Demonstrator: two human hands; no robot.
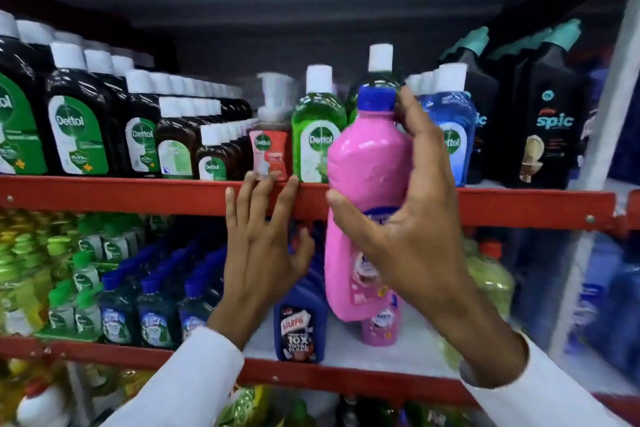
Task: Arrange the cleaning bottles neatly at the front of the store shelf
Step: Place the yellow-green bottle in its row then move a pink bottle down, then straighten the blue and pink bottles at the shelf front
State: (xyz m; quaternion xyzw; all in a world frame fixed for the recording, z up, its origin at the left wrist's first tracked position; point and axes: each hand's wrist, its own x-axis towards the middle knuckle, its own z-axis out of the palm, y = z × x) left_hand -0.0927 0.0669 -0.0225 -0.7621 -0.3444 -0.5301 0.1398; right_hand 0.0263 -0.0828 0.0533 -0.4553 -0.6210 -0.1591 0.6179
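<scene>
My right hand (412, 218) grips a tall pink bottle (367, 163) with a blue cap, held upright in the air in front of the red shelf rail (138, 194). My left hand (263, 236) is open with fingers spread, its fingertips resting against that rail just below a small red Dettol pump bottle (270, 149). On the lower shelf, behind the hands, stand a blue Harpic bottle (300, 329) and a smaller pink bottle (381, 322).
The upper shelf holds rows of brown Dettol bottles (79, 128), green (317, 135) and blue (453, 135) Dettol bottles and black Spic bottles (547, 135). Lower shelf left carries green-capped and blue-capped bottles (152, 308); yellow-green bottles (491, 281) stand right.
</scene>
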